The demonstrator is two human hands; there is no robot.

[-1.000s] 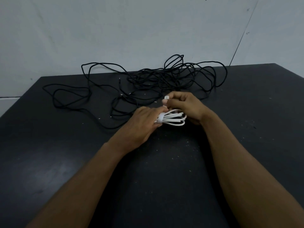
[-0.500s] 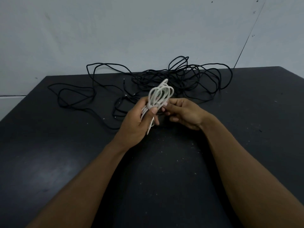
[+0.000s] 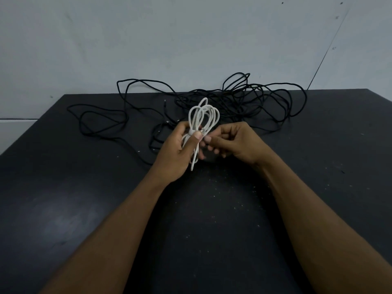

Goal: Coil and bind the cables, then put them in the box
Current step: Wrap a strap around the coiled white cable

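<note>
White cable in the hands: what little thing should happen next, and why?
Probably the right hand should snug the tie: the left hand grips the white cable at its middle, thumb beside the tie, loops already bunched. No box is in view yet.

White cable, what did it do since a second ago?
The white cable was lifted and turned from lying sideways to standing loops-up. The left hand kept hold of its middle; the right hand moved from above it to beside it. The black cable stayed tangled on the table.
</note>
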